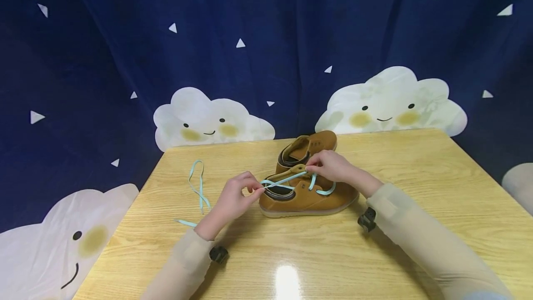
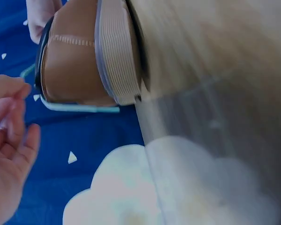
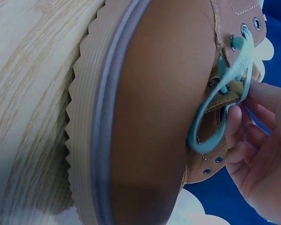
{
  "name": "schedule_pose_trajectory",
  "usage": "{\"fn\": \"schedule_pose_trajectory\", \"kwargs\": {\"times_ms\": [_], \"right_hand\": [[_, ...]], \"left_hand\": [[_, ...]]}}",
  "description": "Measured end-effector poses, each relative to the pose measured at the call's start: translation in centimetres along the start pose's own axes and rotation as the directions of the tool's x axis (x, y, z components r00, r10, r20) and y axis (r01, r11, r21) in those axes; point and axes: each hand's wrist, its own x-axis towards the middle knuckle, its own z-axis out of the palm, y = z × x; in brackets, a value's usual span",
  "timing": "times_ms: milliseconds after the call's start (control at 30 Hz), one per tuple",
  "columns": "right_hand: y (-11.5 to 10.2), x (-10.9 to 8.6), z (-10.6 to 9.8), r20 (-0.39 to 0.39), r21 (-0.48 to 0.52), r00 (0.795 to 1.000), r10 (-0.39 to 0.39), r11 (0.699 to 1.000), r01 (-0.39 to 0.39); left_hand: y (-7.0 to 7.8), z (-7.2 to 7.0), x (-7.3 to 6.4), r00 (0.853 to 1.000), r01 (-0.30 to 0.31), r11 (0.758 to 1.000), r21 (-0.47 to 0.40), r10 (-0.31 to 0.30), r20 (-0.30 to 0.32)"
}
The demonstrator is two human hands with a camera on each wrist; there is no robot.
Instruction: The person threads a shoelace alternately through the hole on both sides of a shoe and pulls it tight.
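Note:
A brown shoe (image 1: pixel 308 203) with a pale sole lies side-on on the table, its toe to the right. Light-blue shoelace (image 1: pixel 287 179) runs through some of its eyelets and stretches across the opening between both hands. At the heel end, my left hand (image 1: pixel 234 199) pinches the lace between thumb and forefinger. Over the tongue, my right hand (image 1: pixel 331 165) pinches the lace's other stretch. A slack loop of lace (image 3: pixel 194 136) hangs along the shoe's side in the right wrist view. The left wrist view shows the heel (image 2: pixel 75 70), with lace along its top edge.
A second brown shoe (image 1: pixel 325 140), with no lace visible in it, stands right behind the first. Another light-blue lace (image 1: pixel 201 191) lies loose at the left, and a lace end (image 1: pixel 185 222) shows beside the left wrist. A dark blue curtain (image 1: pixel 291 36) hangs behind the wooden table (image 1: pixel 416 175).

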Motion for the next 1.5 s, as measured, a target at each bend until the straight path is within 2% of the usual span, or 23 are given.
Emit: {"fn": "schedule_pose_trajectory", "kwargs": {"times_ms": [200,400,567,667,767,967,1100,1167,1233,1300,1400,1467,1500], "right_hand": [[-0.1,0.0,-0.1,0.002,0.000,1.000,0.012,1.000,-0.012],[-0.1,0.0,-0.1,-0.004,-0.010,1.000,0.019,1.000,-0.019],[-0.1,0.0,0.1,-0.016,-0.032,1.000,0.026,0.999,-0.026],[-0.1,-0.1,0.1,-0.021,-0.048,1.000,0.014,0.999,-0.015],[-0.1,-0.2,0.2,-0.021,-0.052,1.000,0.001,0.999,-0.002],[-0.2,-0.4,0.0,-0.019,-0.051,1.000,-0.014,0.999,0.013],[-0.3,-0.4,0.0,-0.020,-0.054,1.000,-0.018,0.998,0.017],[-0.3,-0.4,0.0,-0.019,-0.053,1.000,-0.018,0.998,0.017],[-0.4,-0.4,0.0,-0.017,-0.048,1.000,-0.018,0.999,0.017],[-0.4,-0.3,0.0,-0.013,-0.040,1.000,-0.018,0.999,0.018],[-0.4,-0.3,0.0,-0.008,-0.025,1.000,-0.021,0.999,0.021],[-0.4,-0.3,0.0,-0.010,-0.019,1.000,-0.022,1.000,0.022],[-0.3,-0.3,0.0,-0.013,-0.016,1.000,-0.023,1.000,0.023]], "left_hand": [[-0.6,-1.8,-1.7,0.994,-0.027,0.999,-0.031,0.024,-0.109],[-1.1,-3.1,-2.9,0.972,-0.038,0.999,-0.029,0.030,-0.231],[0.7,-5.0,-2.9,0.957,-0.031,0.999,-0.012,0.027,-0.289],[1.6,-6.3,-3.1,0.948,0.000,1.000,-0.018,-0.005,-0.319],[1.5,-7.1,-3.9,0.945,0.029,0.999,-0.031,-0.038,-0.325],[0.9,-7.8,-5.3,0.953,0.061,0.997,-0.038,-0.069,-0.293],[0.8,-8.0,-5.5,0.946,0.094,0.994,-0.062,-0.109,-0.305],[0.8,-7.9,-5.4,0.938,0.143,0.984,-0.104,-0.168,-0.302],[0.6,-7.7,-5.0,0.924,0.200,0.963,-0.179,-0.246,-0.292],[0.0,-7.4,-4.5,0.903,0.250,0.921,-0.299,-0.333,-0.271],[-0.8,-6.6,-3.1,0.863,0.295,0.819,-0.492,-0.449,-0.231],[-1.2,-6.0,-1.8,0.844,0.287,0.738,-0.610,-0.496,-0.204],[-1.3,-5.7,-1.0,0.839,0.268,0.696,-0.666,-0.508,-0.194]]}}
